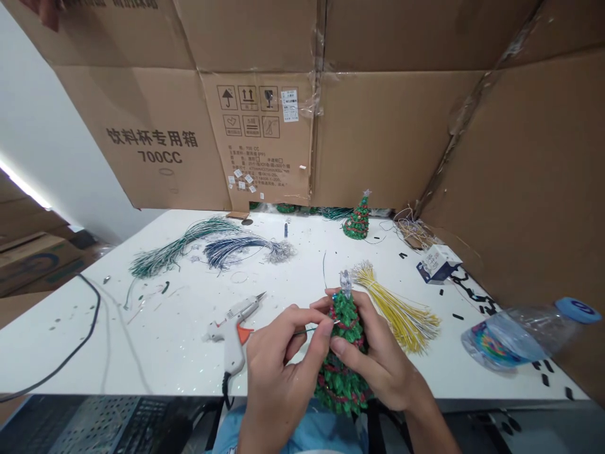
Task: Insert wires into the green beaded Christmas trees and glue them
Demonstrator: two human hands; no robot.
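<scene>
From my end, cardboard sheets stand tallest, walling the back and right of the white table. On the floor to the left I see brown cartons, their contents hidden from me. Under the table edge sits a perforated crate; I can't tell what it holds. A clear bottle with its blue cap on is at the table's right; whether any liquid is inside I can't make out. The green tree is at the table's front edge, my right hand curled around it. Farther back, a small white-and-blue box keeps its inside from me. My left hand, finger and thumb closed together, pinches a thin wire against the tree's side.
</scene>
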